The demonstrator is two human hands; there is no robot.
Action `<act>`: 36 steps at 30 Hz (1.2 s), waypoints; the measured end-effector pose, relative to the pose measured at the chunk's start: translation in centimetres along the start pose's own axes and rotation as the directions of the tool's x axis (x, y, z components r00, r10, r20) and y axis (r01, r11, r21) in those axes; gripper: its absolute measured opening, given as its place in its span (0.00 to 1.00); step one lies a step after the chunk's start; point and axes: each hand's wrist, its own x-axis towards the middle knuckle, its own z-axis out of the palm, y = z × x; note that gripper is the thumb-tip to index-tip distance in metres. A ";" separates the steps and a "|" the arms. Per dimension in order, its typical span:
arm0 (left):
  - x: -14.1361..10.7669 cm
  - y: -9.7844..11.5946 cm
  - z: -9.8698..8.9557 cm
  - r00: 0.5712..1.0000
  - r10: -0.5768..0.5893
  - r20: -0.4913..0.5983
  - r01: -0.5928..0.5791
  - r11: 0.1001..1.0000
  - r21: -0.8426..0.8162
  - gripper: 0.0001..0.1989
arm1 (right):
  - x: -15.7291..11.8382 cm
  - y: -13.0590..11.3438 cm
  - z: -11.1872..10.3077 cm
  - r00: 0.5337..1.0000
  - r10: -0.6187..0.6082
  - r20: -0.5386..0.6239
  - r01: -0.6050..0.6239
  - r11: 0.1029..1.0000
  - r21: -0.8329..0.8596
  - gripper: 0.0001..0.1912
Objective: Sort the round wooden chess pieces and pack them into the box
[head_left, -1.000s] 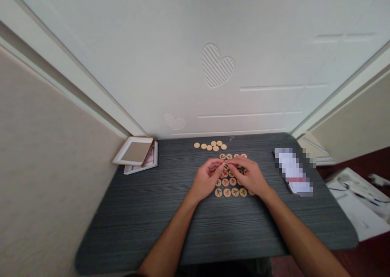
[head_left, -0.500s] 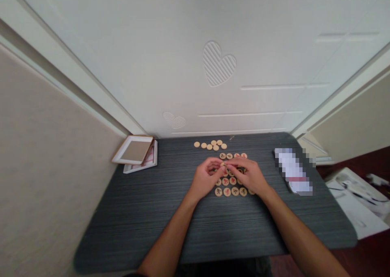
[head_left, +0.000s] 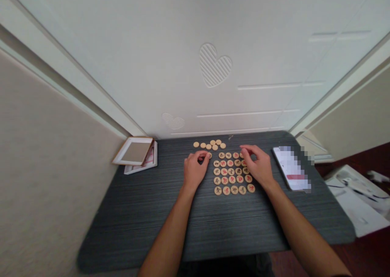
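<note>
The left hand grips one disc by its edge just below frame centre, likely keeping its face clear; the right hand, parted, seemingly empty, partly covers lettered discs rowed perhaps for easy reading.

The single camera looks forward and down from the wearer's head, with the left hand and right hand in middle range below the frame's centre. It takes in nearly the whole tabletop and faces a white panel above.
</note>
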 end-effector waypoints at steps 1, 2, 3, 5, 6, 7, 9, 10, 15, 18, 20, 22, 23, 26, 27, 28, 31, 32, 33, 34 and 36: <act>0.1 0.1 0.1 1.000 0.011 0.008 -0.011 0.999 0.030 0.07 | 0.0 0.0 0.1 1.000 -0.003 0.005 0.003 1.000 0.001 0.12; 0.1 0.3 0.3 1.000 0.018 0.011 -0.019 0.998 0.053 0.07 | -0.1 -0.1 0.2 1.000 -0.006 0.009 0.006 1.000 0.001 0.12; 0.2 0.4 0.4 1.000 0.024 0.011 -0.024 0.997 0.072 0.07 | -0.1 -0.1 0.2 1.000 -0.009 0.014 0.009 1.000 0.000 0.12; 0.2 0.7 0.5 0.999 0.037 0.011 -0.038 0.994 0.100 0.07 | -0.1 -0.2 0.3 1.000 -0.010 0.022 0.010 1.000 -0.003 0.12; 0.3 0.7 0.6 0.999 0.047 0.013 -0.048 0.992 0.115 0.07 | -0.1 -0.3 0.3 1.000 -0.009 0.025 0.009 1.000 -0.003 0.13; 0.3 0.8 0.6 0.998 0.058 0.016 -0.060 0.990 0.131 0.07 | -0.1 -0.3 0.3 1.000 -0.008 0.027 0.008 1.000 -0.003 0.13; 0.4 0.8 0.6 0.997 0.078 0.024 -0.080 0.984 0.162 0.07 | 0.0 -0.2 0.2 1.000 -0.005 0.019 0.005 1.000 -0.005 0.13; 0.4 0.9 0.6 0.996 0.085 0.028 -0.088 0.981 0.175 0.07 | 0.1 -0.1 0.1 1.000 -0.002 0.011 0.002 1.000 -0.010 0.14; 0.3 1.0 0.4 0.994 0.103 0.048 -0.110 0.974 0.198 0.10 | 0.4 0.5 -0.1 1.000 0.007 -0.027 -0.008 0.999 -0.044 0.14; 0.1 1.1 0.2 0.991 0.114 0.065 -0.125 0.975 0.185 0.10 | 0.5 0.9 -0.4 0.999 0.006 -0.033 -0.008 0.999 -0.051 0.13; -0.1 1.1 0.1 0.987 0.132 0.091 -0.145 0.975 0.167 0.09 | 0.7 1.3 -0.6 0.999 0.017 -0.039 -0.019 0.998 -0.056 0.13; -0.1 1.0 0.1 0.983 0.145 0.111 -0.161 0.975 0.154 0.09 | 0.8 2.0 -0.7 0.999 0.030 -0.039 -0.033 0.997 -0.068 0.14; -0.1 0.9 0.1 0.983 0.146 0.116 -0.163 0.975 0.152 0.09 | 0.8 2.3 -0.7 0.999 0.036 -0.035 -0.038 0.996 -0.079 0.14; -0.2 0.9 0.1 0.983 0.138 0.119 -0.156 0.975 0.157 0.09 | 0.9 3.5 -0.5 0.999 0.050 0.009 -0.049 0.993 -0.110 0.14; -0.2 0.9 0.1 0.983 0.139 0.121 -0.157 0.975 0.159 0.10 | 0.9 3.8 -0.4 0.998 0.057 0.031 -0.053 0.991 -0.120 0.14; -0.2 0.9 0.1 0.982 0.146 0.123 -0.164 0.973 0.160 0.11 | 0.9 4.1 -0.3 0.996 0.065 0.053 -0.058 0.990 -0.130 0.14; -0.3 1.0 0.0 0.967 0.202 0.155 -0.226 0.961 0.157 0.16 | 0.8 4.6 0.0 0.992 0.081 0.098 -0.064 0.985 -0.161 0.14; -0.3 1.0 0.0 0.959 0.223 0.174 -0.251 0.955 0.159 0.18 | 0.8 4.8 0.0 0.991 0.083 0.107 -0.064 0.984 -0.169 0.14; -0.3 1.0 0.0 0.952 0.238 0.193 -0.271 0.949 0.162 0.18 | 0.7 4.8 0.1 0.990 0.084 0.114 -0.064 0.983 -0.172 0.14; -0.3 1.0 0.0 0.947 0.246 0.209 -0.282 0.945 0.167 0.19 | 0.7 4.9 0.1 0.989 0.085 0.122 -0.063 0.983 -0.174 0.14; -0.3 1.0 0.0 0.943 0.244 0.224 -0.285 0.943 0.172 0.19 | 0.7 5.1 0.2 0.987 0.086 0.135 -0.061 0.982 -0.178 0.13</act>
